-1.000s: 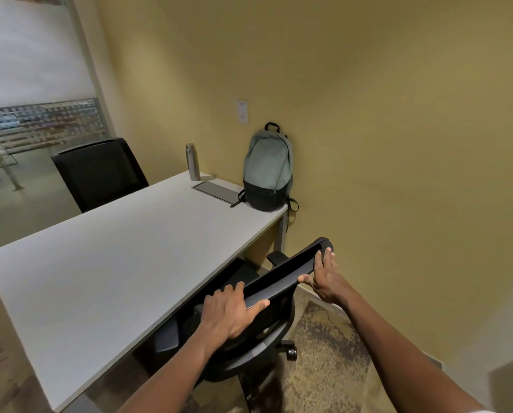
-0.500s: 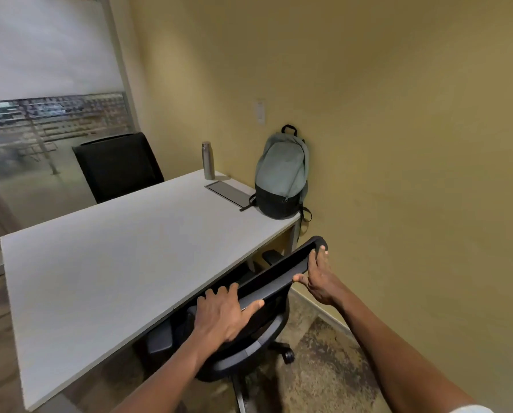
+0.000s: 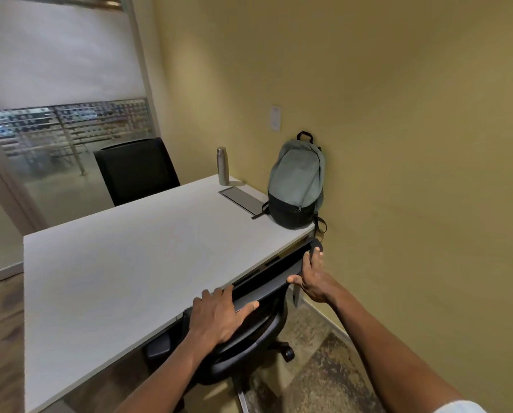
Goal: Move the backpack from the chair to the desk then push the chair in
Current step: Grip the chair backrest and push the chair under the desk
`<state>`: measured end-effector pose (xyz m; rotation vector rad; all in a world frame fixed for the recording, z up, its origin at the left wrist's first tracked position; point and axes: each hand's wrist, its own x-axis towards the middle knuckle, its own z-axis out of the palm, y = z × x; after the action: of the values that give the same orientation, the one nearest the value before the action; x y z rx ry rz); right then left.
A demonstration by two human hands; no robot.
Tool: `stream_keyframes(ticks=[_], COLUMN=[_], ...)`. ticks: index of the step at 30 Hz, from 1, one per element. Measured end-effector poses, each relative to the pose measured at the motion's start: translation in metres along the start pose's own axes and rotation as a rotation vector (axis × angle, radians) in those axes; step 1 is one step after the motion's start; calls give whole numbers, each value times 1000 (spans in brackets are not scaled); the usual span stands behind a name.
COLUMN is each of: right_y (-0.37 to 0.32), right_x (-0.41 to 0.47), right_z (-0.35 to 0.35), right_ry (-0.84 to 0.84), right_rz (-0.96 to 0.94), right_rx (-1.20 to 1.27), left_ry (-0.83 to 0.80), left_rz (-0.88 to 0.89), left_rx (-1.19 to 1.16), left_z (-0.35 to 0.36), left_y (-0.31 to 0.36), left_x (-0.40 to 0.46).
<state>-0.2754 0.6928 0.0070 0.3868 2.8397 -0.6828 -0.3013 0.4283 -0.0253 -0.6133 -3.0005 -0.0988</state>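
A grey-green backpack (image 3: 296, 181) with a black base stands upright on the far right corner of the white desk (image 3: 124, 263), leaning against the yellow wall. The black office chair (image 3: 249, 332) sits tucked under the desk's near edge, its seat mostly hidden; the top of its backrest runs close along the desk edge. My left hand (image 3: 216, 314) grips the left part of the backrest top. My right hand (image 3: 311, 274) holds the backrest's right end.
A steel bottle (image 3: 223, 166) and a flat grey panel (image 3: 243, 198) are on the desk beside the backpack. A second black chair (image 3: 136, 169) stands behind the desk's far side. The yellow wall (image 3: 413, 204) is close on the right; frosted glass on the left.
The chair has rolled forward under the desk with both hands on its backrest; its backrest now sits at the desk edge. The view has moved closer to the desk.
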Motion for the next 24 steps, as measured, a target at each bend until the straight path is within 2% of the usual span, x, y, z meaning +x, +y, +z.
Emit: stream_keyframes(ticks=[8, 24], right_y=[-10, -35], right_x=[29, 78], right_z=[-4, -4], right_ry=[-26, -37], right_rz=[-16, -74], right_rx=[-92, -106], left_ry=[15, 20], left_rz=[-15, -58], left_rx=[-3, -36], left_z=[4, 1], left_y=[-13, -42], left_x=[21, 53])
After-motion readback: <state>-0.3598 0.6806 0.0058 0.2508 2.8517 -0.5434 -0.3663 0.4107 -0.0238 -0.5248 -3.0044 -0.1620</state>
